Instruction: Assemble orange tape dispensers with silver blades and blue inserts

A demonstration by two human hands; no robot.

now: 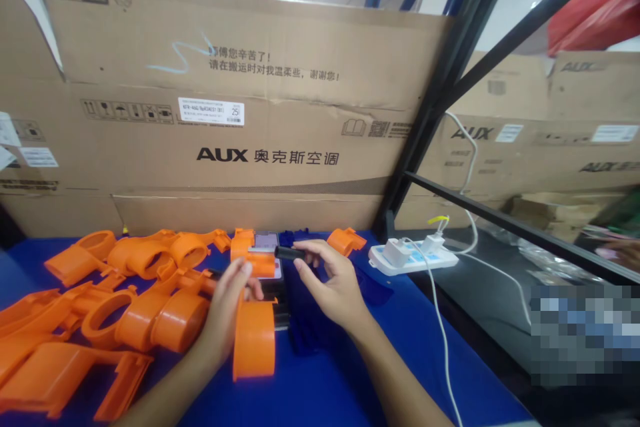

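One orange plastic bracket point(255, 340) and one black tube point(290, 253), held near mid-frame

Just below the centre of the frame, the left hand point(231, 297) is partly curled, thumb and fingers gripping the bracket. The bracket's wide cuff hangs at the hand's lower right; its narrower upper end is by the thumb tip. Right of centre, the right hand point(333, 277) is nearly closed, pinching the tube between thumb and fingertips. The tube points left, its end close beside the bracket's upper end; whether they touch cannot be told.

Many more orange brackets point(180, 320) overlap across the lower left of the frame, too tangled for a sure count. A single orange piece point(344, 241) lies just beyond the right hand. One white power strip point(413, 257), carrying two plugs, sits right of centre on the blue desk point(320, 393). One large AUX carton point(270, 177) spans the upper frame.
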